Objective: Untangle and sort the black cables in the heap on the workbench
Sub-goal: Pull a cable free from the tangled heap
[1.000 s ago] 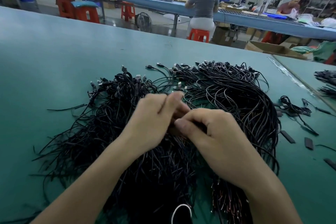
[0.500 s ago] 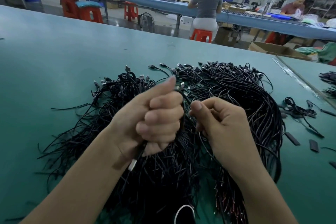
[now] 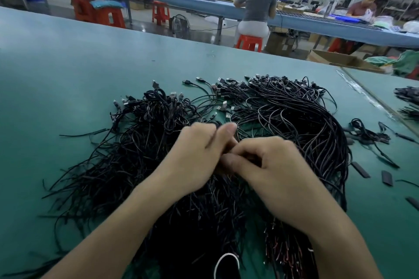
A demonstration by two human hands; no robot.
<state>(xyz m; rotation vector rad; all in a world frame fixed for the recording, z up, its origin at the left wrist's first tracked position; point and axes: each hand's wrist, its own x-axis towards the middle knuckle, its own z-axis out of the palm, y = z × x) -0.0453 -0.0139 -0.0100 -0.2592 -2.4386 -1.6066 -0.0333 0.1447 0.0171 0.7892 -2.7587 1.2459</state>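
1. My left hand [image 3: 195,156] and right hand [image 3: 278,172] meet, fingers curled, over the middle of the heap [image 3: 294,120], probably teasing a tangle loose. I cannot tell what they pinch.
2. The heap sprawls on the workbench [image 3: 68,75].

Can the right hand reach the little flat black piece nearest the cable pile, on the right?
Probably yes. The black piece lies uncovered on the workbench just right of the heap, and the right hand is close on that side.
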